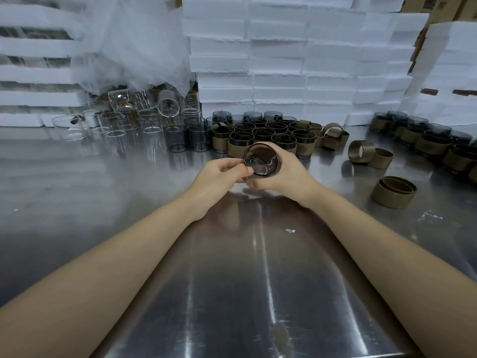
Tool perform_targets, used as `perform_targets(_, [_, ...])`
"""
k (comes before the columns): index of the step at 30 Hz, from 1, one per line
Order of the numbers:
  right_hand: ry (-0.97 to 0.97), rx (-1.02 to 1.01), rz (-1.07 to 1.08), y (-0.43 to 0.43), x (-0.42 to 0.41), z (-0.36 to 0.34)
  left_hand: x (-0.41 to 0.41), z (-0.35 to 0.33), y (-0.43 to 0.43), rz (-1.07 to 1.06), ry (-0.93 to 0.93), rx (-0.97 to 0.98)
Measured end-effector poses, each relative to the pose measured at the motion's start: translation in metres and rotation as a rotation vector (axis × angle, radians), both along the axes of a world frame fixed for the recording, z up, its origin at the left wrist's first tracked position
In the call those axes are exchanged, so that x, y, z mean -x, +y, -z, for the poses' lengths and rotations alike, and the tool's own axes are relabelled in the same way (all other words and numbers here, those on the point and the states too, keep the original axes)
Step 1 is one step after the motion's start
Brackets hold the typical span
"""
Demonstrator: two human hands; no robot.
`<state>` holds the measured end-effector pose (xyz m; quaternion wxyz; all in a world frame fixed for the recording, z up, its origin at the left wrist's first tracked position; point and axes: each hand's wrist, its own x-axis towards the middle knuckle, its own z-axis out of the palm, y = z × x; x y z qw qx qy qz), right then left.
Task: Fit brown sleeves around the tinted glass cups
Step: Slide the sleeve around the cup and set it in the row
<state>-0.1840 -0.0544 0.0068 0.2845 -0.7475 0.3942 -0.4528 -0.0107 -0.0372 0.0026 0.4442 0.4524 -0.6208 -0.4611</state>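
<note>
Soft, even overhead light, pale glare streaks along the steel table [265, 254], a dark smeared reflection down its middle, glints on the tinted glass cup [262, 159], bright white foam blocks [278, 60], wide-angle bending at the edges, corners slightly soft.

Held cup [262, 159]: dark smoke-grey tint, white glints. Sleeves [393, 200]: plain olive-brown, no print. Bare cups [200, 136]: same grey tint. Beakers [113, 125]: clear. Table [103, 189]: silver steel, streaky pale reflections, brownish where the arms mirror. Foam blocks [278, 60]: white. Wrap [129, 47]: translucent white. Boxes [464, 6]: brown cardboard.
</note>
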Motion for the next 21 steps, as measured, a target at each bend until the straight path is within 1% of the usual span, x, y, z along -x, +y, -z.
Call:
perform_targets(6, [0.009,0.031,-0.029,0.004,0.001,-0.002,-0.002,0.000,-0.003,0.001,0.028,-0.024])
perform_targets(9, [0.078,0.098,-0.059,0.007,0.002,-0.004,-0.004,0.002,-0.006,-0.010,0.074,-0.017])
perform_targets(12, [0.150,0.258,-0.096,0.010,-0.006,-0.004,-0.001,-0.001,-0.006,-0.078,0.169,-0.066])
perform_targets(13, [0.162,0.289,-0.090,0.010,-0.009,-0.003,0.001,-0.002,-0.007,-0.110,0.219,-0.092])
perform_targets(14, [0.158,0.278,-0.067,0.010,-0.012,-0.002,0.003,-0.003,-0.007,-0.137,0.268,-0.099])
perform_targets(15, [0.128,0.214,-0.035,0.010,-0.014,-0.001,0.007,-0.003,-0.006,-0.160,0.296,-0.079])
perform_targets(16, [0.057,0.101,-0.017,0.011,-0.016,-0.002,0.010,-0.003,-0.005,-0.182,0.300,-0.042])
perform_targets(18, [-0.223,-0.186,-0.057,0.012,-0.017,-0.004,0.011,-0.003,-0.003,-0.190,0.272,0.043])
perform_targets(19, [-0.368,-0.337,-0.091,0.012,-0.016,-0.006,0.010,-0.002,-0.001,-0.152,0.249,0.078])
perform_targets(21, [-0.551,-0.598,-0.175,0.012,-0.015,-0.009,0.009,0.001,0.001,-0.044,0.173,0.116])
